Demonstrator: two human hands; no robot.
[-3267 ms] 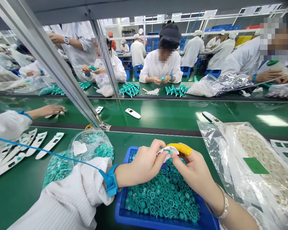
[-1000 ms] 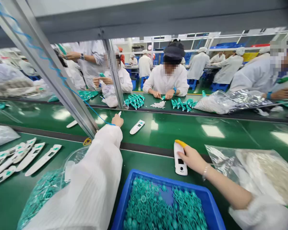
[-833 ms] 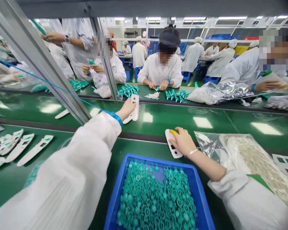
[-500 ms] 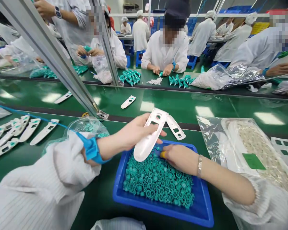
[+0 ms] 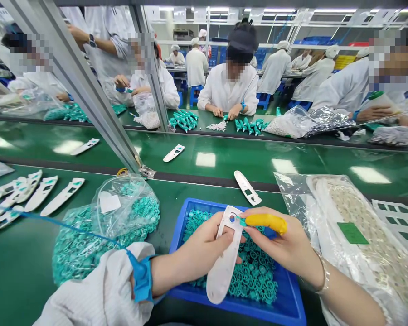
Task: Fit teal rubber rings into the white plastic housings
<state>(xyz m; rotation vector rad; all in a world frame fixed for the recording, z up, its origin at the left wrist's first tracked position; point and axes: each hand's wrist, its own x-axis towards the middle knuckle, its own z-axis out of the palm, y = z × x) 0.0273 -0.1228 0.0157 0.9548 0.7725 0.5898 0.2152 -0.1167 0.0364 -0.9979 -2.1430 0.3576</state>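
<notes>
My left hand (image 5: 209,246) grips a long white plastic shell (image 5: 221,271) by its edges, thumb across the square opening. Near the shell's round hole, my right hand (image 5: 282,240), with a yellow cover on one finger, pinches a small teal part (image 5: 242,222). Both hands are above a blue tray (image 5: 290,294) filled with small teal rings (image 5: 255,280). Behind the tray, another white shell (image 5: 246,186) lies at the edge of the green belt.
A clear bag of teal parts (image 5: 85,244) lies left of the tray, with several white shells (image 5: 63,197) beyond. Right stands a plastic bag of pale parts (image 5: 357,213). A metal post (image 5: 88,104) slants at left. Across the belt (image 5: 211,145), a person (image 5: 229,86) handles teal pieces.
My right hand has risen out of the teal rings to the shell, now with a small teal part. My left hand has lowered the shell, and the view has tilted up.
</notes>
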